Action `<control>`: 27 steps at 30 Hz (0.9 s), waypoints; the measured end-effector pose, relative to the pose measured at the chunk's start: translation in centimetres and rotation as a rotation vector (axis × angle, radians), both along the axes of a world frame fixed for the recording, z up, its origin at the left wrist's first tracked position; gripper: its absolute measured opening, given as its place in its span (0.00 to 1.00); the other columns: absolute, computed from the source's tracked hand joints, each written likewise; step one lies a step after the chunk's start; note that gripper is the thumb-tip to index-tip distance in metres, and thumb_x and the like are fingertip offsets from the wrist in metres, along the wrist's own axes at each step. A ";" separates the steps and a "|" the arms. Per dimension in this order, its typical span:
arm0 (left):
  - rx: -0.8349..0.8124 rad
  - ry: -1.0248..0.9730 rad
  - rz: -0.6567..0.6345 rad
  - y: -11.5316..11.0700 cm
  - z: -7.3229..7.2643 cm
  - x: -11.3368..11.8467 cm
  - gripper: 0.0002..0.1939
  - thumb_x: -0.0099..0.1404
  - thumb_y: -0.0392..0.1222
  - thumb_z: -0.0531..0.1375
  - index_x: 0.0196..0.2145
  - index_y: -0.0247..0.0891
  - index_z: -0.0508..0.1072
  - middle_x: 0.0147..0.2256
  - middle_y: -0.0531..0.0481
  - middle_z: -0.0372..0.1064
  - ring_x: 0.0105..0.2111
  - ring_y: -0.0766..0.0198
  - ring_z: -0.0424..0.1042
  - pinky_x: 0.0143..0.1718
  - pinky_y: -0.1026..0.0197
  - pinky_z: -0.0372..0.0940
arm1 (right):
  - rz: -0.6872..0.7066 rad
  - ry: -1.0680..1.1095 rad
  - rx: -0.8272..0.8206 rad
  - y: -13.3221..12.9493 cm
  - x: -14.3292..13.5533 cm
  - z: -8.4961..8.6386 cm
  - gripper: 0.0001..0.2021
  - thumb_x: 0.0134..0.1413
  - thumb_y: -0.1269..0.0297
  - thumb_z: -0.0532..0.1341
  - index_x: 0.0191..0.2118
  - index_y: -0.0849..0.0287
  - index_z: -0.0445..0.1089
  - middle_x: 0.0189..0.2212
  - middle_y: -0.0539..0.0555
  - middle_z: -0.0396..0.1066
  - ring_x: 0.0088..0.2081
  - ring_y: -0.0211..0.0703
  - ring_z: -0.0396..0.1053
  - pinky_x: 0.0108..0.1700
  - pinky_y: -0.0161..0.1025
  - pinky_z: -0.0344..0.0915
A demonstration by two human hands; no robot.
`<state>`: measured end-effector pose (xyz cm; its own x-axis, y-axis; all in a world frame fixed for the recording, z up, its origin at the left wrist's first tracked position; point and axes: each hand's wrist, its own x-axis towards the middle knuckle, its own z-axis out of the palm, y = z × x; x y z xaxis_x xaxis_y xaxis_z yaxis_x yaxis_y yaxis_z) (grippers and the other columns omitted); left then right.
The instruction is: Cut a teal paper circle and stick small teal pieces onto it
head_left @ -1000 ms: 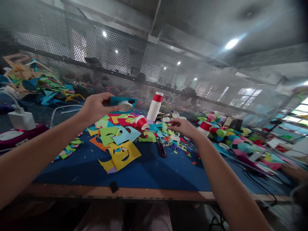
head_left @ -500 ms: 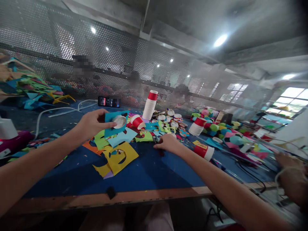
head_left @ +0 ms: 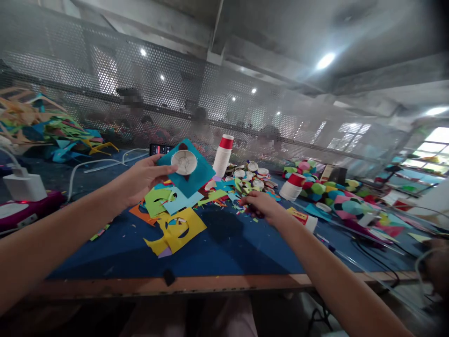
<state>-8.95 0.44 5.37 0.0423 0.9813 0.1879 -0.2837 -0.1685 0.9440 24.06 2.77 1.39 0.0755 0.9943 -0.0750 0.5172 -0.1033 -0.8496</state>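
Note:
My left hand (head_left: 149, 175) is closed on the edge of a square teal paper sheet (head_left: 191, 185), held up above the table. Against the sheet lies a white round disc (head_left: 184, 162) with lines across it, like a cup base; my thumb presses on its rim. My right hand (head_left: 261, 204) is closed around what look like dark-handled scissors (head_left: 242, 189), mostly hidden by the fingers, just over the paper scraps. Below the left hand lie a light blue sheet (head_left: 182, 201), a green sheet (head_left: 154, 201) and a yellow sheet with a round hole (head_left: 191, 227).
A tall stack of red-and-white paper cups (head_left: 223, 157) stands behind, near a heap of white discs (head_left: 252, 174). More cups (head_left: 292, 187) and colourful paper balls (head_left: 347, 206) are at right. A phone (head_left: 157, 150), white charger (head_left: 24, 186) and cables are at left. Another person's arm (head_left: 437, 267) shows at far right.
My left hand has brought the teal sheet and disc closer and turned the sheet to a diamond. My right hand has lifted from the table with the scissors. The red cup behind is now mostly hidden.

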 end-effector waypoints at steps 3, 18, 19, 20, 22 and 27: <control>0.042 -0.064 0.019 0.4 1.3 0.1 0.15 0.49 0.33 0.73 0.36 0.36 0.77 0.35 0.50 0.77 0.35 0.65 0.73 0.39 0.63 0.67 | -0.023 0.248 0.054 -0.3 0.4 2.0 0.11 0.53 0.64 0.62 0.28 0.57 0.58 0.26 0.51 0.72 0.15 0.29 0.52 0.15 0.28 0.45; 0.167 -0.252 -0.038 3.1 6.4 7.0 0.11 0.52 0.28 0.68 0.33 0.37 0.74 0.40 0.51 0.76 0.47 0.63 0.72 0.46 0.62 0.65 | 0.167 0.801 0.578 0.7 -7.4 9.2 0.15 0.41 0.57 0.72 0.30 0.57 0.67 0.28 0.50 0.72 0.15 0.27 0.50 0.13 0.30 0.47; 0.166 -0.238 -0.056 3.1 6.4 7.5 0.12 0.50 0.29 0.69 0.32 0.38 0.75 0.39 0.50 0.76 0.46 0.62 0.72 0.45 0.62 0.65 | 0.177 0.813 0.607 1.0 -8.0 9.4 0.14 0.41 0.59 0.71 0.27 0.57 0.65 0.23 0.48 0.69 0.15 0.28 0.49 0.13 0.31 0.46; 0.162 -0.221 -0.073 3.1 6.3 7.9 0.12 0.49 0.30 0.70 0.32 0.38 0.75 0.39 0.50 0.76 0.46 0.61 0.72 0.44 0.62 0.65 | 0.174 0.821 0.631 1.3 -8.5 9.7 0.15 0.41 0.61 0.70 0.25 0.56 0.62 0.18 0.45 0.63 0.14 0.29 0.49 0.13 0.31 0.45; 0.152 -0.183 -0.113 3.3 6.2 8.0 0.13 0.46 0.33 0.72 0.31 0.37 0.77 0.38 0.48 0.77 0.44 0.58 0.73 0.42 0.61 0.65 | 0.163 0.830 0.678 1.7 -8.5 10.2 0.17 0.41 0.63 0.69 0.22 0.55 0.57 0.12 0.40 0.52 0.14 0.30 0.48 0.13 0.30 0.45; 0.280 0.083 -0.215 4.4 6.6 5.4 0.23 0.44 0.50 0.74 0.37 0.39 0.77 0.42 0.45 0.76 0.50 0.50 0.71 0.46 0.56 0.64 | 0.190 0.710 0.693 1.7 -5.8 11.3 0.14 0.36 0.66 0.71 0.25 0.57 0.62 0.12 0.40 0.54 0.13 0.29 0.50 0.14 0.28 0.45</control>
